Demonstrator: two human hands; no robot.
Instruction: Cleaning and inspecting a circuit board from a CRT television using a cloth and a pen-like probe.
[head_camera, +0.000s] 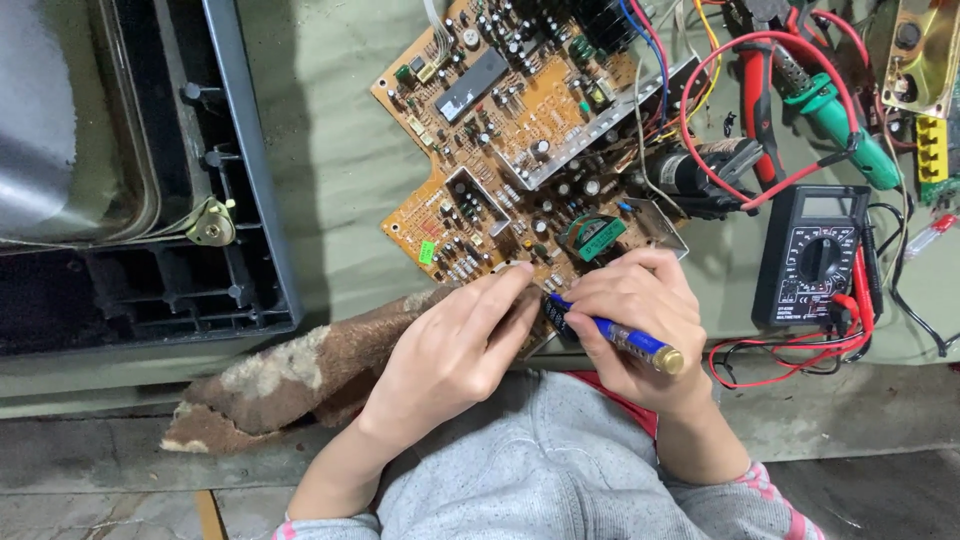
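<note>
a: right hand (630, 310) pinches a blue tool (625, 340) at the near edge of the circuit board (520, 130); left hand (455, 350), fingers loosely curled, steadies that edge.

b: probing a part, i'd guess. next needs a steady tip. tip's hidden behind fingers, and the meter (815, 255) sits just right.

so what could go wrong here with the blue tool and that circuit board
1. The right hand holds the blue tool with its tip hidden among crowded parts at the circuit board edge; a slip could scrape or bridge neighbours.
2. The left hand has its fingers right beside the tip, so it might get poked.
3. The red leads of the multimeter loop close to the right wrist and could snag.
</note>
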